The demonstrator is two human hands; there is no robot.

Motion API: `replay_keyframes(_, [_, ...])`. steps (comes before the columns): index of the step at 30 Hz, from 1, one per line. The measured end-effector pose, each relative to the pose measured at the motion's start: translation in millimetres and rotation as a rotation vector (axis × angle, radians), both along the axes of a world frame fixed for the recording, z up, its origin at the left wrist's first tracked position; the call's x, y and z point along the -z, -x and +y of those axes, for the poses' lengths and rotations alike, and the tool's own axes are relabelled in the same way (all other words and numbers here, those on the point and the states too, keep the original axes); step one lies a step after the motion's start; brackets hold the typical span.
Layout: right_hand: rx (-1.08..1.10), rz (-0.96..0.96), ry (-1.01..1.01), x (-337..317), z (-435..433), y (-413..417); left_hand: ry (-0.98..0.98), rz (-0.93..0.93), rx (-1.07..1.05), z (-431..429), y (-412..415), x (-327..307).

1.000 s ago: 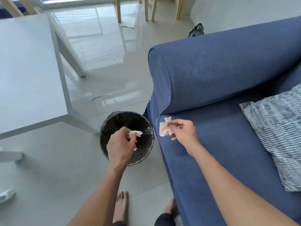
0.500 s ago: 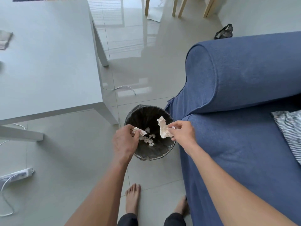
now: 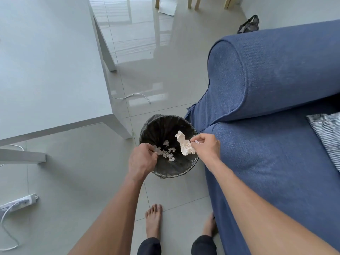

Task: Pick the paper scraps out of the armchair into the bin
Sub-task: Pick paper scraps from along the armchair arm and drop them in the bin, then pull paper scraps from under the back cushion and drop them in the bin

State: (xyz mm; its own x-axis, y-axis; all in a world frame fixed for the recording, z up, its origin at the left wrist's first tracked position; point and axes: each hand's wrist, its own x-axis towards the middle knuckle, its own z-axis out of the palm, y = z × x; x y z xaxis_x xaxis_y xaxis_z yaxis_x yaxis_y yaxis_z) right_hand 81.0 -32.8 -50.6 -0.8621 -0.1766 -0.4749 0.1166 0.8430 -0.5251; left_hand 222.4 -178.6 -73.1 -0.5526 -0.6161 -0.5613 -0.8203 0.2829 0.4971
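Observation:
A black-lined bin [image 3: 161,120] stands on the floor against the front corner of the blue armchair [image 3: 276,162]. Several small white scraps [image 3: 168,153] lie inside it. My left hand [image 3: 141,160] hangs over the bin's left rim, its fingers curled and pinching a small paper scrap [image 3: 157,149]. My right hand [image 3: 207,148] is over the bin's right rim, just off the seat edge. It pinches a larger crumpled cream paper [image 3: 184,145], which hangs above the bin's opening.
A white table [image 3: 46,61] stands left of the bin, one leg close to it. A power strip [image 3: 18,202] and cables lie on the tiled floor. A striped cushion [image 3: 327,133] rests on the seat. My bare feet [image 3: 153,219] are beside the armchair. A black bag [image 3: 248,24] sits behind it.
My right hand carried the crumpled paper from the seat's front corner out over the bin. My left hand stayed over the bin and lowered toward the scraps inside.

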Motion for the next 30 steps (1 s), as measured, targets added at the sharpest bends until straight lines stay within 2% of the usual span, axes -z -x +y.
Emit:
replay_keyframes(5, [-0.028,-0.035,-0.003,7,-10,-5,0.02,-0.03,0.009,-4,-7,1])
replay_keyframes(10, [-0.127,-0.158,-0.012,11,-14,-9,0.031,-0.04,0.005,-7,-11,1])
replay_keyframes(16, [-0.115,-0.123,-0.016,9,-3,-5,0.056,-0.037,0.031,-7,-7,-4])
replay_keyframes(20, [-0.123,-0.023,-0.023,-8,22,7,0.066,0.037,0.073,5,6,-10])
replay_keyframes(24, [-0.081,0.107,-0.063,-33,70,33,0.152,0.12,0.241,35,40,-33])
replay_keyframes(28, [0.024,0.434,-0.199,-58,139,64,0.228,0.341,0.475,82,93,-72])
replay_keyframes(30, [0.094,0.517,-0.275,-67,177,78,0.23,0.408,0.609,109,125,-83])
